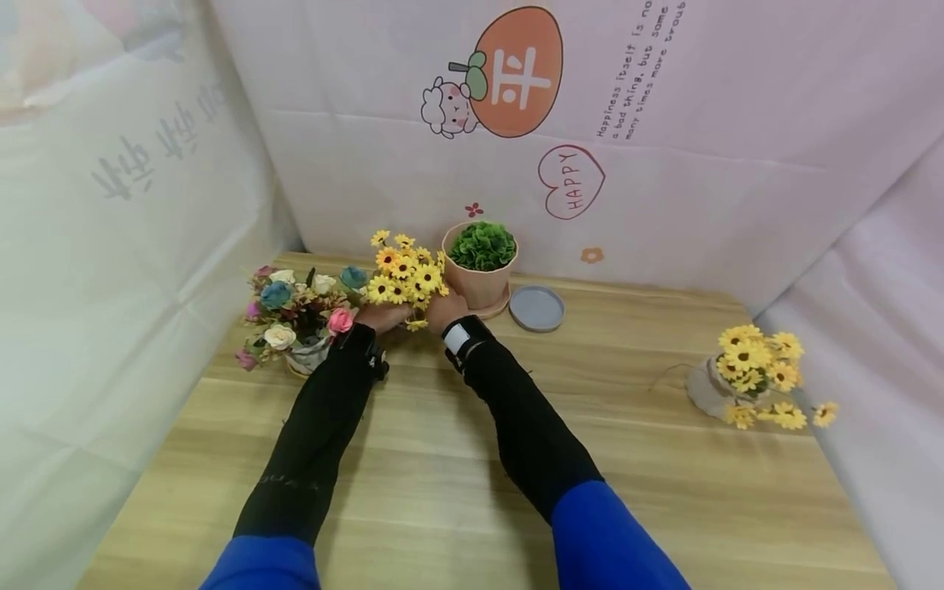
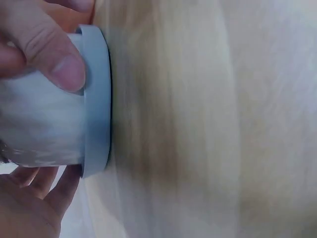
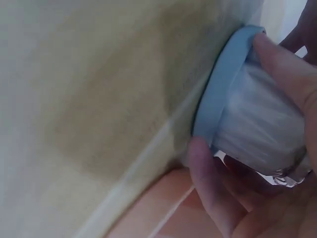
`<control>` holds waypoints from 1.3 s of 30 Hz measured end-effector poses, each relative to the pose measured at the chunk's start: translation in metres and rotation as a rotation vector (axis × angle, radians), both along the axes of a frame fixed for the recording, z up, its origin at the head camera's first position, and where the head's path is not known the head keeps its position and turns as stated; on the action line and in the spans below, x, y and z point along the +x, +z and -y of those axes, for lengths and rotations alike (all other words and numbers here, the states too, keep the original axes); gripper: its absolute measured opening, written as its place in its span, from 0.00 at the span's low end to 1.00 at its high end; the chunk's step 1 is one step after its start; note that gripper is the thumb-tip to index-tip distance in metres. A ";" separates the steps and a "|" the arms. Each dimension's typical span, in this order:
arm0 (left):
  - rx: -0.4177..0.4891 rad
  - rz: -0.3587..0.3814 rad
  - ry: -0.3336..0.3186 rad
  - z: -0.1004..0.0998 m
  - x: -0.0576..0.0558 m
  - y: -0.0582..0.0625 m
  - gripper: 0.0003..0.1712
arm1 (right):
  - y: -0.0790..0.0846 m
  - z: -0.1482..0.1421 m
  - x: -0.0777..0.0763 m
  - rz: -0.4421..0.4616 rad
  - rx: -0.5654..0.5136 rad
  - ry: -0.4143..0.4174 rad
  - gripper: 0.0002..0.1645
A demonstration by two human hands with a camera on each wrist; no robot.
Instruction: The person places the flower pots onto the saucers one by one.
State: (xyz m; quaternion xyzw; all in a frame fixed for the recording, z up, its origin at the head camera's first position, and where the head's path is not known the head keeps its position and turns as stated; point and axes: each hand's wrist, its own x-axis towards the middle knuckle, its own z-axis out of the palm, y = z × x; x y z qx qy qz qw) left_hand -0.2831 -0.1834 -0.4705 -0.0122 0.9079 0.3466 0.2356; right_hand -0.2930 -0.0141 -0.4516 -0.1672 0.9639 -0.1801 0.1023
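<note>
Both hands hold a small whitish pot [image 2: 44, 119] of yellow daisy-like flowers [image 1: 406, 274] from its two sides. Under this pot is a grey-blue saucer [image 2: 97, 101], close over the wooden table. In the head view my left hand [image 1: 383, 317] is below the blooms on the left, partly hidden by a pink rose. My right hand [image 1: 446, 311] grips from the other side, in front of a peach pot [image 1: 483, 287] with green foliage [image 1: 483, 247]. In the right wrist view, fingertips [image 3: 200, 148] lie at the saucer's rim.
A pot of mixed roses [image 1: 306, 303] stands close on the left. Right of the peach pot lies a round grey saucer [image 1: 537, 309]. Another pot of yellow flowers [image 1: 760, 360] is at the table's far right. Printed cloth [image 1: 664, 197] hangs behind the wooden table [image 1: 627, 393].
</note>
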 end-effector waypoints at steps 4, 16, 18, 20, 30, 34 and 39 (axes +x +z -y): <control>0.094 -0.172 -0.003 0.001 0.005 -0.007 0.23 | -0.009 -0.010 -0.001 -0.086 -0.087 0.167 0.36; 0.380 -0.369 0.124 -0.006 0.048 -0.005 0.36 | -0.004 -0.054 0.042 -0.142 -0.391 0.307 0.74; 0.416 -0.367 0.158 -0.008 0.058 -0.004 0.47 | -0.002 -0.064 0.055 -0.110 -0.395 0.252 0.76; 0.407 -0.351 0.194 -0.011 0.071 -0.003 0.57 | -0.002 -0.076 0.068 -0.082 -0.391 0.188 0.78; 0.535 -0.320 0.200 -0.038 0.123 -0.009 0.55 | -0.005 -0.148 0.128 -0.106 -0.385 -0.014 0.81; 0.589 -0.297 0.128 -0.052 0.137 -0.006 0.52 | -0.002 -0.182 0.156 -0.048 -0.397 -0.156 0.81; 0.565 -0.279 0.050 -0.075 0.139 -0.002 0.52 | 0.003 -0.224 0.183 -0.013 -0.384 -0.307 0.82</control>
